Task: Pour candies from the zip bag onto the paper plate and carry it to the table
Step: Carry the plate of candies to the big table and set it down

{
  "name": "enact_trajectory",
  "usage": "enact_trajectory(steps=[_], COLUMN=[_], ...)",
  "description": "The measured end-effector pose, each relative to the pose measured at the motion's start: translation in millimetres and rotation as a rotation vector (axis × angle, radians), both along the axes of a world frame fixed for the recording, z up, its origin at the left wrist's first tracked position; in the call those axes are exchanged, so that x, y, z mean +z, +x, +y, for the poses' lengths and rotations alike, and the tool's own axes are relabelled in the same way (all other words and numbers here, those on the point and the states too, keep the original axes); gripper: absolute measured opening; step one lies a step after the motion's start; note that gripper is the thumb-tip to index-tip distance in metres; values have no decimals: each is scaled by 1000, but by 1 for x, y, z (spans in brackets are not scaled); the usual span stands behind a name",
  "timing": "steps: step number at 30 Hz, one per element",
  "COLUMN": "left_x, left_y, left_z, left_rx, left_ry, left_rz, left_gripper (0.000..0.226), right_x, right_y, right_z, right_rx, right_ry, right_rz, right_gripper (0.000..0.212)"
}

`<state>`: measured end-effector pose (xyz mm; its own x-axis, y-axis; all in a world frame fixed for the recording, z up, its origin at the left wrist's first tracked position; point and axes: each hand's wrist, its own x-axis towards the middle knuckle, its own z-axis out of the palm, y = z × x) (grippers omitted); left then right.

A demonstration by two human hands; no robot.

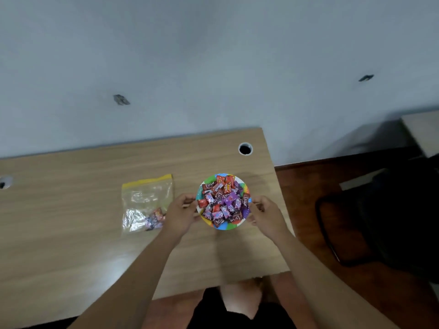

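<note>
A round paper plate (225, 227) with a multicoloured rim sits on the wooden desk, heaped with red and purple wrapped candies (222, 201). My left hand (180, 213) grips the plate's left edge and my right hand (266, 214) grips its right edge. To the left lies a clear zip bag (145, 200) with a yellow seal, flat on the desk, with a few candies still in its lower right corner beside my left hand.
The wooden desk (83, 245) stands against a pale wall and has a cable hole (245, 148) at the back right. Its right edge runs just past my right hand. A dark chair (380, 222) stands on the reddish floor to the right.
</note>
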<state>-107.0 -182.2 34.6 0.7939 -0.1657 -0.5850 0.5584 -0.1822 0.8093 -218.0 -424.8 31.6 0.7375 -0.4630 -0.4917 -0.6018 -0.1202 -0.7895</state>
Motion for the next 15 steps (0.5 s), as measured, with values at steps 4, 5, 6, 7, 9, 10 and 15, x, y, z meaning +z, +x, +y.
enact_trajectory(steps=[4,5,6,7,9,10,15], left_x=[21,25,28,30,36,38,53], left_y=[-9,-13,-16,-19,-29,-35,-72], left_z=[-15,-20,-25,-30,-44,-51,-93], left_rx=[-87,-113,-128,-146,-191,-212,-326], left_ry=[-24,-28,-32,-34,-43,-46,-61], left_rz=[-19,-24,-23,-24,-28,-31,-55], left_gripper=[10,11,12,12,10,10,8], right_x=[20,25,28,33,44,48,64], right_y=[-29,-38,-44,-51,-70,-80,-136], right_z=[-4,-7,-9,-11,-20,-24,-51], right_rx=[-75,-94,-110,-128,-167,-184,-292], right_ry=[-14,-13,-12,-13,-31,-40,-69], right_rz=[-20,-18,-18,-20,-33,-40,-30], right_gripper=[8,6,5,5,7,10,8])
